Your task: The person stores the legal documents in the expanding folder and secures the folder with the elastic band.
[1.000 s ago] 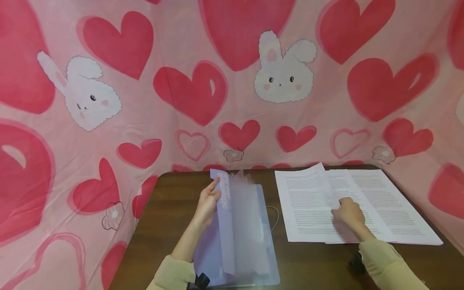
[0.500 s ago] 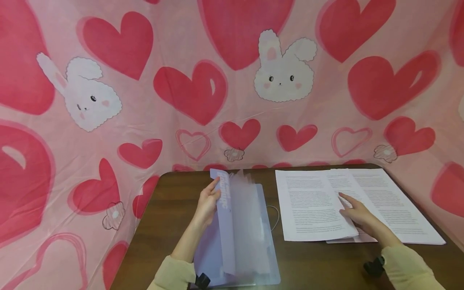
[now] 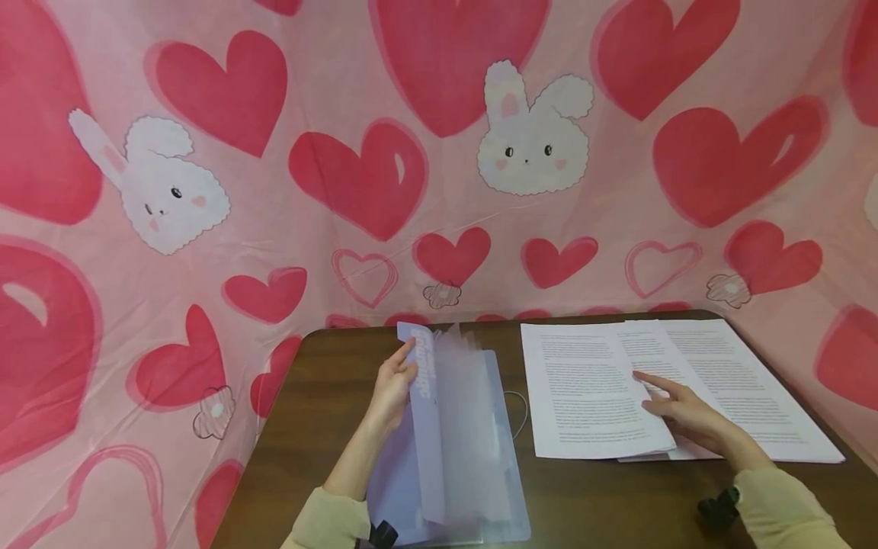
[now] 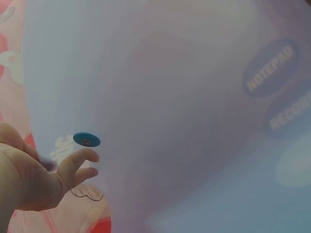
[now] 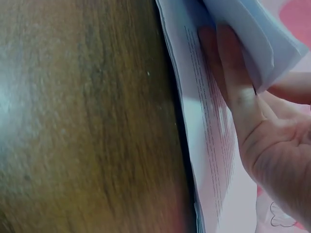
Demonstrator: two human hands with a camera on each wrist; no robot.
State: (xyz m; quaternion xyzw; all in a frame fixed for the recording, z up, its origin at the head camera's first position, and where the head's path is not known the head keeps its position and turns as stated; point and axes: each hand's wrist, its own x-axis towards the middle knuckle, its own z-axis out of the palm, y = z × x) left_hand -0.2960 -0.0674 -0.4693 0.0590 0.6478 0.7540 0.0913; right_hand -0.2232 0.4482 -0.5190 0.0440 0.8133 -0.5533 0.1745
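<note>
My left hand (image 3: 393,387) grips the raised cover edge of a lavender folder (image 3: 507,488), which stands partly open with translucent leaves inside. In the left wrist view, the fingers of the left hand (image 4: 34,174) curl at the cover (image 4: 160,97), near a round blue button (image 4: 86,140). On the right, my right hand (image 3: 693,415) pinches the right edge of the left stack of printed sheets (image 3: 590,389). Seen from the right wrist, two fingers of the right hand (image 5: 277,141) lie under the lifted sheets (image 5: 257,39) with the thumb opposite.
More printed sheets (image 3: 748,381) lie fanned under and right of the left stack. A thin elastic loop (image 3: 524,412) sticks out from the folder's right side. The brown table (image 3: 329,366) backs onto a pink cloth (image 3: 343,175) with hearts and rabbits.
The top sheets, lifted and bent a second ago, now lie flatter. My right hand has moved rightward and slipped its fingers under their right edge. The left hand stays in place.
</note>
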